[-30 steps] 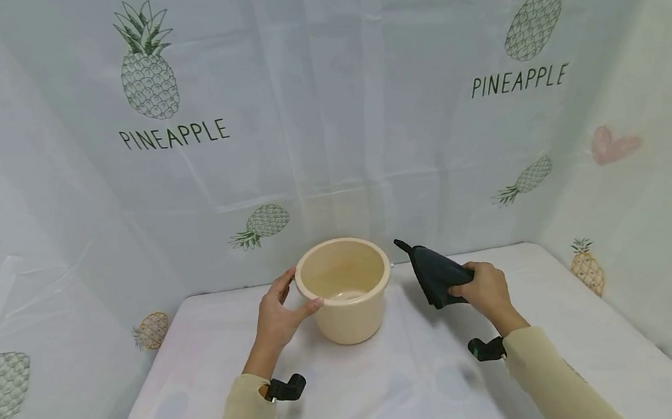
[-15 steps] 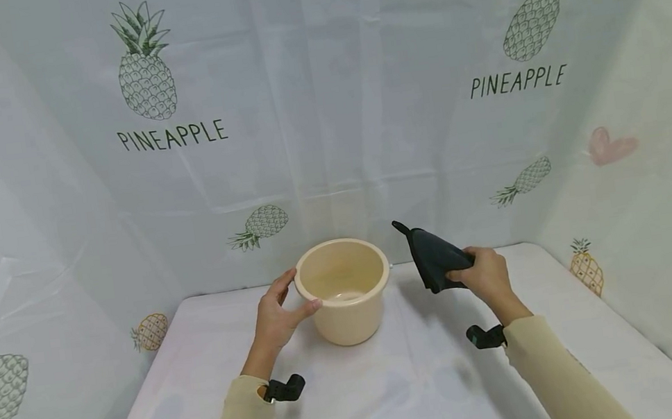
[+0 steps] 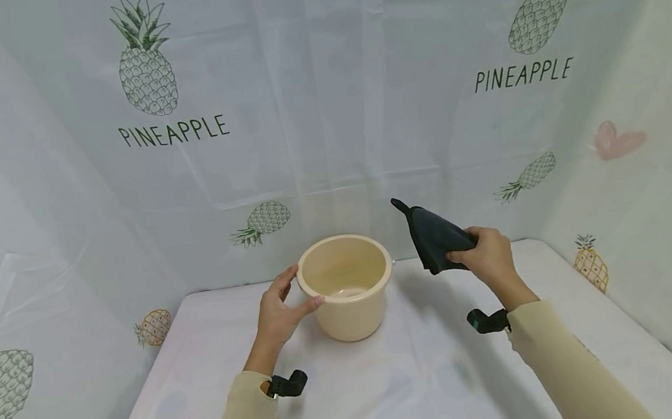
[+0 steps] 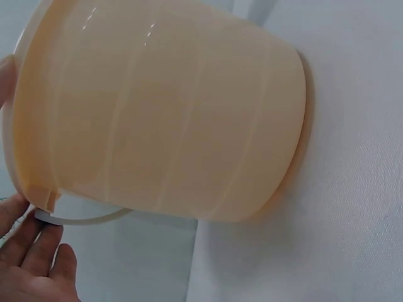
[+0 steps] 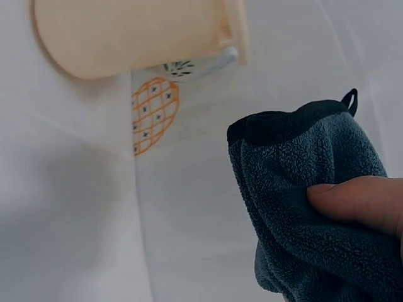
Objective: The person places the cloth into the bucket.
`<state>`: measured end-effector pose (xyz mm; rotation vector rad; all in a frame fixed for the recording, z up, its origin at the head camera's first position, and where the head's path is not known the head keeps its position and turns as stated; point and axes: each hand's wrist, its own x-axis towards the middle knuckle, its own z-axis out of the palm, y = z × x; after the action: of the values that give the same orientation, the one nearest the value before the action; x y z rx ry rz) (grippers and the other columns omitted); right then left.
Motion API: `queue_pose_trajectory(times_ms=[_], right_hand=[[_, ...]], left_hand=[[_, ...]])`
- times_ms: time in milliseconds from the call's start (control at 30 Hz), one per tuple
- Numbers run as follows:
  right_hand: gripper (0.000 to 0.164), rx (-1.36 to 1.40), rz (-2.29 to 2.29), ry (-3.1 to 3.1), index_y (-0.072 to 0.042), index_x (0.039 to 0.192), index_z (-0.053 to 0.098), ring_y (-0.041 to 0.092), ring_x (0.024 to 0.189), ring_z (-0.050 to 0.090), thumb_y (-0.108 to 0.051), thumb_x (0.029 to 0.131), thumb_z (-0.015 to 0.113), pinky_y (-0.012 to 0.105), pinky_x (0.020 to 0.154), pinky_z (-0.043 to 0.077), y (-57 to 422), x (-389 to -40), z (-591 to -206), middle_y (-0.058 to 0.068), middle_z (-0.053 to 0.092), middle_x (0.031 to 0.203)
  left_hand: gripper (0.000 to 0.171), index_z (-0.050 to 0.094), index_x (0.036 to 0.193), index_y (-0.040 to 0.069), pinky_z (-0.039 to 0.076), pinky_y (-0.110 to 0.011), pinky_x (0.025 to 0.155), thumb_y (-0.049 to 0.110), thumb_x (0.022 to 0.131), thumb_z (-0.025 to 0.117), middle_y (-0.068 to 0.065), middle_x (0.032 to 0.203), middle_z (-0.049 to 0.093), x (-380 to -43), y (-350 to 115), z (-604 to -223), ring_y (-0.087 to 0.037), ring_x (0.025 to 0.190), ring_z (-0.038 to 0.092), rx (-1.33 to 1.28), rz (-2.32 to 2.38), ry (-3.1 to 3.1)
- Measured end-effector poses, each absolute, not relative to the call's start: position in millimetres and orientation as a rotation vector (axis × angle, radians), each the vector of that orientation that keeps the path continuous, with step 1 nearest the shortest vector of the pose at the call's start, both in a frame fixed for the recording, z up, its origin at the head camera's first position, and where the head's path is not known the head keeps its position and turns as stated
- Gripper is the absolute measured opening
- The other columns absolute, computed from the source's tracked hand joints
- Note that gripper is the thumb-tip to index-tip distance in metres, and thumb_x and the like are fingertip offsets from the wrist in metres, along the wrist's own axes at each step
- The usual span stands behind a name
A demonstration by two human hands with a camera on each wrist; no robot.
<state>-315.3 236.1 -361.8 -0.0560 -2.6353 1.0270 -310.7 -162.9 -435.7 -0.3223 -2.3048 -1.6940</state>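
Observation:
A cream plastic bucket stands upright at the back middle of the table. My left hand holds it by the left side of the rim, thumb on the near edge, fingers farther round. Up close in the left wrist view, those fingertips reach the joint where the thin bucket handle meets the rim. Raised to the right of the bucket, a dark blue-grey cleaning cloth with a black border is pinched in my right hand. The black hanging loop sticks out from its far end.
A white cloth covers the table, whose back edge meets a hanging curtain printed with pineapples. Similar sheets rise on the left and right. Black wrist cameras sit at both sleeves.
My right hand has lifted the cleaning cloth higher above the table and slightly rightward. The left hand and the bucket stay in place.

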Motion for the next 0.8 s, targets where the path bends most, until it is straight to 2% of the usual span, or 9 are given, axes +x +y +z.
queue_pose_trajectory(times_ms=[400, 800], right_hand=[[0.059, -0.033, 1.074, -2.598, 0.012, 0.137, 0.061, 0.053, 0.117, 0.061, -0.018, 0.09, 0.08, 0.063, 0.099, 0.056, 234, -315, -337, 0.035, 0.063, 0.131], [0.06, -0.047, 1.12, -2.584, 0.01, 0.137, 0.061, 0.051, 0.117, 0.06, -0.021, 0.09, 0.081, 0.063, 0.097, 0.056, 232, -316, -321, 0.034, 0.064, 0.13]], left_hand=[[0.094, 0.048, 0.157, 0.005, 0.03, -0.043, 0.128, 0.023, 0.079, 0.096, -0.012, 0.163, 0.044, -312, -163, -436, -0.029, 0.154, 0.034, -0.317, -1.706, -2.295], [0.093, 0.047, 0.158, 0.005, 0.03, -0.043, 0.128, 0.021, 0.079, 0.095, -0.012, 0.163, 0.044, -310, -163, -435, -0.029, 0.155, 0.034, -0.319, -1.709, -2.297]])
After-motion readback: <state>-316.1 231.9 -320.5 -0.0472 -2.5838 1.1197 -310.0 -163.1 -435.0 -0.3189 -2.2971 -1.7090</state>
